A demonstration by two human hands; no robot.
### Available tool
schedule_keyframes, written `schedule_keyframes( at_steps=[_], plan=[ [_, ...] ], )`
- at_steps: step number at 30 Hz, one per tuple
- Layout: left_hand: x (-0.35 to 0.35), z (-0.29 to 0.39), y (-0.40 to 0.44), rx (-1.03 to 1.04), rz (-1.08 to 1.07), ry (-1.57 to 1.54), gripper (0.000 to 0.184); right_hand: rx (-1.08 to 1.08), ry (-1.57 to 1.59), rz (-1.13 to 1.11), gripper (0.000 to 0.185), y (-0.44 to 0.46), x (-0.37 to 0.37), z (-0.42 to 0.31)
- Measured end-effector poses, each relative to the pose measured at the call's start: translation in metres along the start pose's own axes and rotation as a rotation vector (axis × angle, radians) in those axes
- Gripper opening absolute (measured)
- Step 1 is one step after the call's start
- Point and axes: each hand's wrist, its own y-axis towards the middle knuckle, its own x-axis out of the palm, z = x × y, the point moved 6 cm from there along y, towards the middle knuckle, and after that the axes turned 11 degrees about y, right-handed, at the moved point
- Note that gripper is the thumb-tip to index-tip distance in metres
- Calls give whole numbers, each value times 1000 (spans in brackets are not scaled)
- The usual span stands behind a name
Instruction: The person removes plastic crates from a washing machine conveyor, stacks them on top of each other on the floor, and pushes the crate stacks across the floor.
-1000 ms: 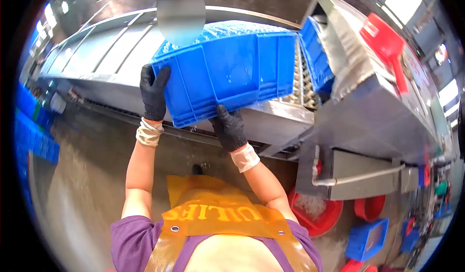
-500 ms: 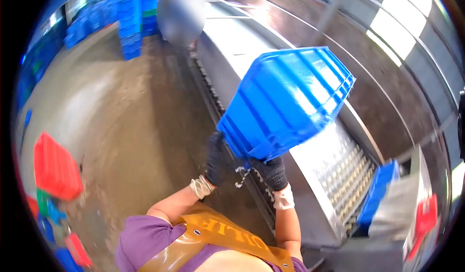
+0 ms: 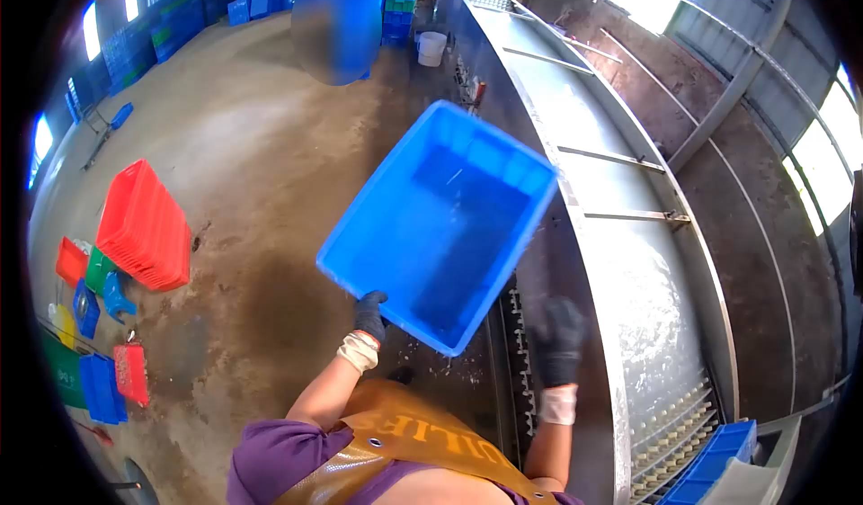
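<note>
My left hand (image 3: 369, 314), in a dark glove, is closed on the near rim of a blue plastic crate (image 3: 409, 226). The crate is tilted, its opening facing me, and no goods show inside apart from a few small marks on its floor. To the right of the crate and apart from it is my right hand (image 3: 559, 341), also dark-gloved. It is blurred, with its fingers appearing stretched out and nothing visible in them, beside the metal wall of a long water trough (image 3: 593, 276).
Bristled rollers (image 3: 679, 442) lie at the trough's near end, beside another blue crate (image 3: 715, 460). Red stacked baskets (image 3: 144, 226) stand on the wet floor at left, with smaller crates below. A white bucket (image 3: 431, 48) and blue crate stacks stand further back.
The crate has swung left, away from over the trough, and turned from underside showing to opening facing me. My right hand has let go of it; my left still grips it.
</note>
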Motion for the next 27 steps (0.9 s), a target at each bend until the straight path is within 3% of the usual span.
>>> schedule_keyframes(
  at_steps=[1, 2, 3, 5, 7, 9, 11, 12, 14, 17, 18, 19, 20, 21, 22, 23, 25, 27],
  plan=[
    [-19, -14, 23, -1, 3, 6, 16, 210, 128, 102, 48, -13, -11, 47],
    [-40, -38, 52, -58, -16, 1, 23, 608, -166, -190, 51, -16, -22, 88],
    [-52, -53, 69, -119, -40, 1, 30, 473, -431, 122, 56, -66, -28, 156],
    [-60, -58, 80, -218, 17, -10, 31, 880, -569, 34, 55, -93, -62, 179],
    [-68, -66, 97, -326, 64, 2, 32, 909, -233, 222, 47, -151, -69, 215],
    [-84, -82, 134, -308, 123, -41, 33, 938, -195, 162, 33, -153, -78, 186],
    [-102, -119, 191, -313, -11, -30, 34, 756, -398, 247, 30, -166, -80, 189],
    [-110, -134, 214, -293, -30, -63, 35, 774, -421, 232, 25, -166, -80, 188],
    [-116, -149, 221, -389, -130, -8, 39, 419, -801, 53, 11, -171, -70, 193],
    [-99, -161, 213, -628, -334, 296, 49, 621, -848, -120, 10, -166, -71, 192],
    [-87, -170, 207, -678, -430, 396, 53, 789, -758, -76, 11, -158, -81, 186],
    [-71, -174, 193, -706, -552, 501, 57, 689, -789, -64, 14, -159, -89, 176],
    [-51, -167, 176, -706, -700, 626, 61, 856, -581, 131, 18, -135, -97, 157],
    [-74, -202, 193, -898, -250, 647, 52, 883, -547, 142, 22, -166, -87, 187],
    [-41, -189, 141, -788, -442, 708, 49, 1008, -461, 172, 30, -162, -98, 165],
    [-60, -231, 174, -860, -653, 658, 51, 992, -408, 212, 38, -165, -101, 153],
    [-69, -237, 165, -815, -599, 761, 53, 915, -436, 386, 42, -198, -115, 156],
    [-73, -248, 156, -882, -517, 782, 52, 1018, -453, 763, 42, -281, -149, 177]
  ],
)
